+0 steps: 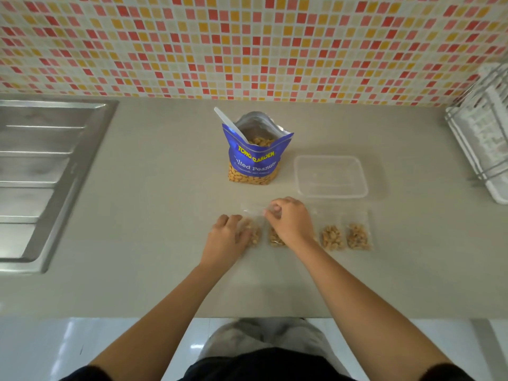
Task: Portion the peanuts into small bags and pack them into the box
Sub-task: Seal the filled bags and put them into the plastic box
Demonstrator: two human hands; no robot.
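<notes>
Head view: 4 small clear plastic bags of peanuts (332,237) lie in a row on the beige counter (137,215). Right hand (288,222) pinches the leftmost bag (254,236) at its top strip. Left hand (228,239) rests on it; grip cannot be told. Clear rectangular plastic box (298,174) holds nothing. Judged: portioning nearly done, packing not begun.

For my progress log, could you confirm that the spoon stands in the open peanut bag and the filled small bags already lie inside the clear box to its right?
Not quite: the head view shows the clear box holding no bags; the filled small bags lie on the counter in front of it. The spoon does stand in the open peanut bag.
</notes>
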